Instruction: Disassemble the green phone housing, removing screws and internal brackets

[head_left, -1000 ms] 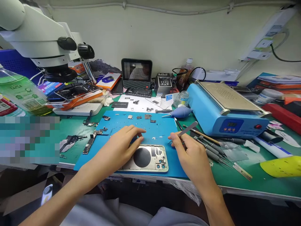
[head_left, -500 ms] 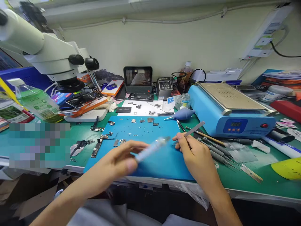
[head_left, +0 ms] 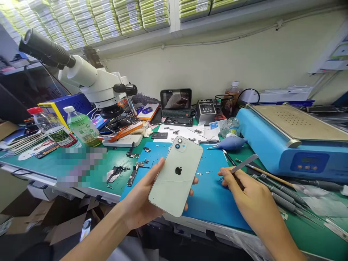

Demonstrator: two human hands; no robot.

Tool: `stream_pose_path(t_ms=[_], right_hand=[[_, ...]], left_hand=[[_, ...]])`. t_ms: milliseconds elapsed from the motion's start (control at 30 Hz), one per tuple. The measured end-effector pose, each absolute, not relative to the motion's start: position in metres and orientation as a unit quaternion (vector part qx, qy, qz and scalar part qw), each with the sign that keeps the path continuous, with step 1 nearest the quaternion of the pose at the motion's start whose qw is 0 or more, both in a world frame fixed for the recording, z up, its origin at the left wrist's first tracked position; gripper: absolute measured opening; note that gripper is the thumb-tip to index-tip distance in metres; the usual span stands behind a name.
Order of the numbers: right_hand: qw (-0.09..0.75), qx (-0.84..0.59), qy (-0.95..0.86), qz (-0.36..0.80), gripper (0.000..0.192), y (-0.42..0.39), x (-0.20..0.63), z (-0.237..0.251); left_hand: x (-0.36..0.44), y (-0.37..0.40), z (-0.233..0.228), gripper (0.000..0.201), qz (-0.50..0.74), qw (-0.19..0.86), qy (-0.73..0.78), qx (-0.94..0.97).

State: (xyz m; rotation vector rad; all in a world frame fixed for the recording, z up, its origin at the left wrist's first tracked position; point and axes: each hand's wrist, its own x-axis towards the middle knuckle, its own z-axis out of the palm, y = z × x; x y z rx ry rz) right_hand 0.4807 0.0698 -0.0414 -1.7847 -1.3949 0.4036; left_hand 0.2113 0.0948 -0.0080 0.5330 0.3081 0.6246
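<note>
L hand (head_left: 141, 203) tight round glossy, rounded-rect. pale-grn phone (head_left: 176, 178); R hand (head_left: 248, 194) tight on slim, flat metal tweezers (head_left: 246, 162)

The phone shell (head_left: 174, 190), a second ago lying inside-up on the mat (head_left: 206, 203), then a blur, is now held clearly above it in the left hand (head_left: 140, 201), back outward. The view has swung, bringing in yellow packs (head_left: 132, 16) and more of the microscope (head_left: 88, 78).

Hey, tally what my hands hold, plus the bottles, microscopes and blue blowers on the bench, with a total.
Held: 2 (phone housing in left hand, tweezers in right hand)
Bottles: 3 (red-capped bottle, green bottle, brown bottle)
Microscopes: 1 (white microscope)
Blue blowers: 1 (blue blower)
Total: 7
</note>
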Motion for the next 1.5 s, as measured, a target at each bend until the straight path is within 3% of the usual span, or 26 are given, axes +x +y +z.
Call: stream_pose_path(t_ms=[733, 800, 933, 1033, 1300, 1500], right_hand=[[0.416, -0.696, -0.564, 0.156, 0.05, 0.065, 0.478, -0.038], [0.417, -0.694, -0.565, 0.158, 0.05, 0.064, 0.478, -0.038], [0.417, -0.694, -0.564, 0.162, 0.049, 0.063, 0.477, -0.037], [0.418, -0.695, -0.562, 0.163, 0.05, 0.062, 0.477, -0.037], [0.417, -0.698, -0.554, 0.182, 0.055, 0.062, 0.478, -0.038], [0.417, -0.695, -0.553, 0.191, 0.059, 0.063, 0.479, -0.038]], left_hand=[[0.197, 0.103, -0.009, 0.062, 0.272, 0.815, 0.289, 0.422], [0.197, 0.103, -0.007, 0.062, 0.25, 0.755, 0.321, 0.515], [0.203, 0.096, -0.007, 0.06, 0.182, 0.507, 0.398, 0.743], [0.21, 0.093, -0.015, 0.063, 0.165, 0.382, 0.395, 0.819], [0.212, 0.103, -0.024, 0.062, 0.142, 0.318, 0.341, 0.873], [0.236, 0.128, -0.02, 0.02, 0.149, 0.154, 0.375, 0.902]])
